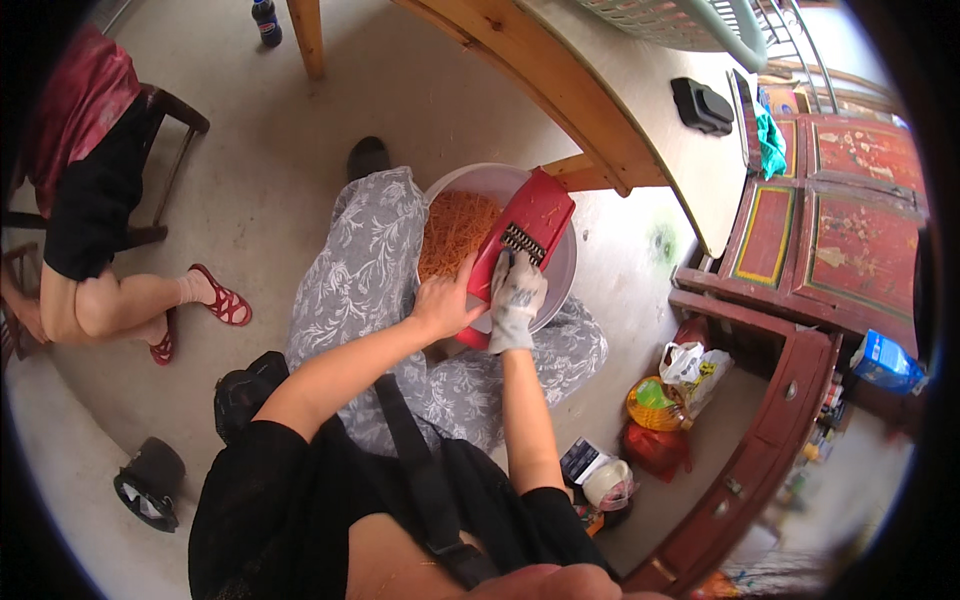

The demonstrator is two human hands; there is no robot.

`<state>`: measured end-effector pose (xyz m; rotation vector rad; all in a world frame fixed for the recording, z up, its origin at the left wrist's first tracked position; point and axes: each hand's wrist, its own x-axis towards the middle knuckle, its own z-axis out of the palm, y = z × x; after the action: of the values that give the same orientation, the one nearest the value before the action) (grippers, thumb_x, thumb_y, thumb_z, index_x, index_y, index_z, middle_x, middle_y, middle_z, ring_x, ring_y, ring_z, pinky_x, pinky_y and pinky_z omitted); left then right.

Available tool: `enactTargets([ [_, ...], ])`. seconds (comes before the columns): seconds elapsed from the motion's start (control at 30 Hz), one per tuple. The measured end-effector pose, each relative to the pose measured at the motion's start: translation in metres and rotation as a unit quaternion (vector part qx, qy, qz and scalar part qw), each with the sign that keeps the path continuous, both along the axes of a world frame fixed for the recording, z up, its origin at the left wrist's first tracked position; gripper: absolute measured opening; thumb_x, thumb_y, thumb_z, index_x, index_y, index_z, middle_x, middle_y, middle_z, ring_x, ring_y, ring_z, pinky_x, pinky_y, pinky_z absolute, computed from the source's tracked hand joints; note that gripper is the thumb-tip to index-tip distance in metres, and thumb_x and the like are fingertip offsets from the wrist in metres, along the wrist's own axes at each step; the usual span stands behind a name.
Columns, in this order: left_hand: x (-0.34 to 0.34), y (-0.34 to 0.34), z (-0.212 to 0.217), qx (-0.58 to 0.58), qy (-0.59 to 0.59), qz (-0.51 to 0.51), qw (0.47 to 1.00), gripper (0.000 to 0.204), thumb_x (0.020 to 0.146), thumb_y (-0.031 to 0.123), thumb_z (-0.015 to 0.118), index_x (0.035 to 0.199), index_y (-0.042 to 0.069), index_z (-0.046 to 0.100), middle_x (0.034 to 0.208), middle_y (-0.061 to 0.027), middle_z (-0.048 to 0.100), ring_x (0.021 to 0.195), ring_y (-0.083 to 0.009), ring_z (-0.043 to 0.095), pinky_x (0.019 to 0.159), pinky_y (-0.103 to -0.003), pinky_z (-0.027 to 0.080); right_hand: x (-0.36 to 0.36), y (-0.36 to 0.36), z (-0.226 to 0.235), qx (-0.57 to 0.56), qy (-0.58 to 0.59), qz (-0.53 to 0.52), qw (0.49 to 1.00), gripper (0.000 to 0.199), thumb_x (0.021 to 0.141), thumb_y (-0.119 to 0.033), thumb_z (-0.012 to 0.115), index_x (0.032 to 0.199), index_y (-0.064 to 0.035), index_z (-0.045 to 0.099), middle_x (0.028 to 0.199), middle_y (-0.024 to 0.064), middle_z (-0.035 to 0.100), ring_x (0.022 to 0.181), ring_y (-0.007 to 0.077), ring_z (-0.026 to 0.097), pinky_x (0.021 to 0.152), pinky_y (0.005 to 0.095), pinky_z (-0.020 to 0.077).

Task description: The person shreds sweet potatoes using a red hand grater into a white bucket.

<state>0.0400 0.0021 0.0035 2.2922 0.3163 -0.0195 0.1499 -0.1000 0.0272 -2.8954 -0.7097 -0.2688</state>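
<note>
A red grater [546, 212] with a metal blade slants across a pale round basin [572, 262] in front of my lap. Orange shreds, which look like grated carrot [456, 232], heap up in the basin's left side. My bare left hand [448, 304] is closed on the grater's near left edge, thumb along its side. On the grater's face, just below the blade, rests my right hand [518, 298] in a grey-white work glove. Its fingers are bent toward the blade, and whatever they press there is hidden under the glove.
Grey patterned cloth [368, 240] covers my legs around the basin. A wooden table leg [585, 172] stands close beyond the grater. Left, another person [100, 210] sits on a stool. Bags and an oil bottle [655, 402] lie right, by a red cabinet [790, 390].
</note>
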Motion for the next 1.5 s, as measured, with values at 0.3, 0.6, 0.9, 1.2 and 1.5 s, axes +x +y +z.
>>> enactTargets([
  [0.3,-0.003,-0.002,-0.002,-0.014,-0.016,0.001,1.0,0.095,0.075,0.047,0.07,0.144,0.004,0.021,0.08,-0.0204,0.064,0.075,-0.0367,0.064,0.073,-0.045,0.049,0.005,0.0,0.01,0.014,0.024,0.03,0.999,0.021,0.089,-0.026,0.057,0.079,-0.0079,0.054,0.068,0.0164,0.062,0.069,0.0334,0.064,0.059,0.0448,0.0493],
  [0.6,-0.002,0.002,0.001,-0.016,0.039,-0.011,0.999,0.094,0.075,0.046,0.07,0.144,0.003,0.022,0.08,-0.0202,0.065,0.075,-0.0355,0.064,0.075,-0.043,0.049,-0.016,-0.004,0.0,0.032,0.021,0.009,0.999,0.019,0.087,-0.026,0.059,0.081,-0.0077,0.057,0.065,0.0164,0.062,0.059,0.0365,0.061,0.056,0.0491,0.0475],
  [0.9,0.004,-0.001,0.001,0.001,0.024,0.0,1.0,0.094,0.075,0.047,0.069,0.144,0.004,0.022,0.077,-0.0192,0.065,0.072,-0.0363,0.064,0.073,-0.043,0.05,0.019,-0.001,-0.001,0.051,0.03,-0.094,0.994,0.029,0.092,-0.03,0.053,0.077,-0.0049,0.056,0.064,0.0207,0.061,0.061,0.0389,0.061,0.056,0.0472,0.0479],
  [1.2,0.001,0.0,0.003,-0.011,0.033,-0.005,0.999,0.094,0.075,0.047,0.07,0.144,0.004,0.022,0.081,-0.0195,0.065,0.075,-0.035,0.065,0.074,-0.043,0.05,0.017,-0.008,0.0,0.093,0.046,-0.071,0.992,0.021,0.089,-0.024,0.055,0.084,-0.0042,0.055,0.065,0.0208,0.061,0.063,0.0404,0.059,0.058,0.0498,0.0458],
  [1.5,0.0,0.001,0.001,-0.018,0.045,-0.004,0.999,0.094,0.075,0.045,0.07,0.143,0.003,0.022,0.082,-0.0199,0.065,0.075,-0.0351,0.064,0.074,-0.042,0.05,-0.029,-0.019,-0.005,0.037,0.048,0.001,0.998,0.017,0.088,-0.021,0.058,0.081,-0.0063,0.052,0.061,0.0182,0.057,0.055,0.0374,0.058,0.053,0.0483,0.046],
])
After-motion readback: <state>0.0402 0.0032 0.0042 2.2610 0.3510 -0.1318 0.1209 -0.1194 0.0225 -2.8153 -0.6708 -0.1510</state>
